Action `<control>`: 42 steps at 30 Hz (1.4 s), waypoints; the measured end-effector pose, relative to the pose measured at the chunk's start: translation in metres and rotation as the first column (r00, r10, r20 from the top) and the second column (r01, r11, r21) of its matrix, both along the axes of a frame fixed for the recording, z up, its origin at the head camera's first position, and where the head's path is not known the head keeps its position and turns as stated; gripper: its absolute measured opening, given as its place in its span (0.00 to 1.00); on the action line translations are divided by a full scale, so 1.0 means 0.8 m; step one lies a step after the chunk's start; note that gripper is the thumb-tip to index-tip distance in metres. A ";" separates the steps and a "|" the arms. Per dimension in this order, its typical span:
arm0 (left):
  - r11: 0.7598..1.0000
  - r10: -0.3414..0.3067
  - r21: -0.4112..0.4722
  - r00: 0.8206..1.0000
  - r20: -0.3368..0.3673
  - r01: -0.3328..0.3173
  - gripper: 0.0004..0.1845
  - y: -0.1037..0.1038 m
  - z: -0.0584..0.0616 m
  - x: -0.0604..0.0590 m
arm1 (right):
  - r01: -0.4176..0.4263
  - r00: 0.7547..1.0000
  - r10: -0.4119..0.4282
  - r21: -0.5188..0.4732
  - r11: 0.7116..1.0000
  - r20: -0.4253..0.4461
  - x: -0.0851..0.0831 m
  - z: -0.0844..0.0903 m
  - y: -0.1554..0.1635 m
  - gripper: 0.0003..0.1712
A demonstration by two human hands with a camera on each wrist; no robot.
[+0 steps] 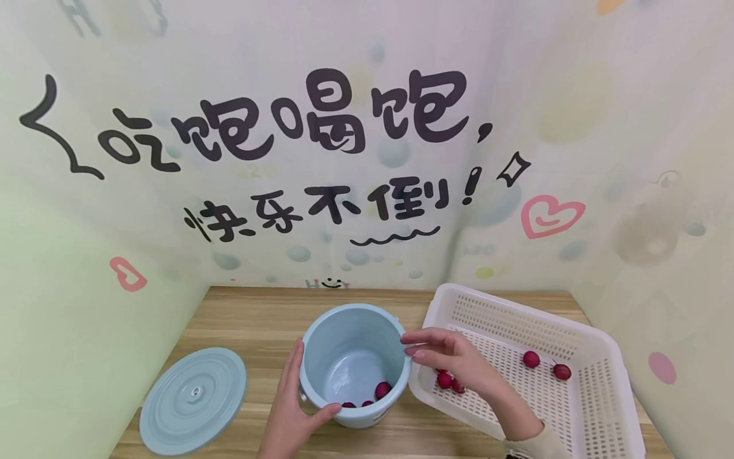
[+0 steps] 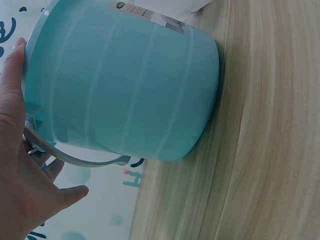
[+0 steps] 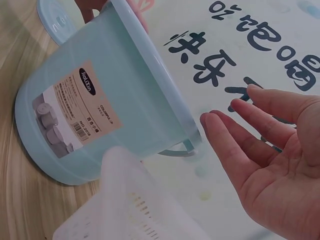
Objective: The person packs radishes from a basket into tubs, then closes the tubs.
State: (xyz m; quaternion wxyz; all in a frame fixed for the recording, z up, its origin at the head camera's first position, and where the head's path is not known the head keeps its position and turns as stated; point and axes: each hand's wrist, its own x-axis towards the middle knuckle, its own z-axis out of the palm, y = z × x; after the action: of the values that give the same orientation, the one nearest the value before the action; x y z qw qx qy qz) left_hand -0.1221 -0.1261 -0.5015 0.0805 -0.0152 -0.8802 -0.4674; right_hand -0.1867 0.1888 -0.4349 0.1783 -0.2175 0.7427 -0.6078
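Note:
A light blue bucket (image 1: pixel 352 363) stands on the wooden table (image 1: pixel 258 331), with a few dark red round fruits (image 1: pixel 382 389) at its bottom. My left hand (image 1: pixel 292 408) holds the bucket's near-left side, thumb on the rim; the left wrist view shows the palm (image 2: pixel 15 165) against the bucket wall (image 2: pixel 125 85) by its wire handle. My right hand (image 1: pixel 444 356) hovers over the bucket's right rim, fingers straight and empty, as the right wrist view shows at the fingers (image 3: pixel 260 135). More red fruits (image 1: pixel 531 359) lie in the white perforated basket (image 1: pixel 596 408).
The bucket's blue lid (image 1: pixel 193 400) lies flat on the table at the left. Decorated walls close in the table at the back and on both sides. The basket fills the right part of the table up to the right wall.

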 end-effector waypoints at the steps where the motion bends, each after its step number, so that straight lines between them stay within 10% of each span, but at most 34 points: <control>1: 1.000 -0.001 0.001 1.000 -0.002 0.001 0.67 0.000 0.000 0.000 | 0.003 1.000 -0.003 0.002 1.000 0.003 0.000 0.000 0.001 0.21; 42: 1.000 -0.004 -0.006 1.000 -0.030 0.004 0.67 -0.001 -0.003 0.001 | 0.040 0.999 -0.039 0.008 0.999 -0.017 -0.018 -0.008 0.033 0.25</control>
State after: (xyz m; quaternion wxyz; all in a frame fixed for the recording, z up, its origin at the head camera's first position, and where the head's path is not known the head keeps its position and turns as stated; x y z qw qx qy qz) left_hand -0.1214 -0.1266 -0.5036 0.0929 -0.0243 -0.8803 -0.4646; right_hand -0.2011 0.2148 -0.4411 0.1608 -0.2073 0.7507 -0.6063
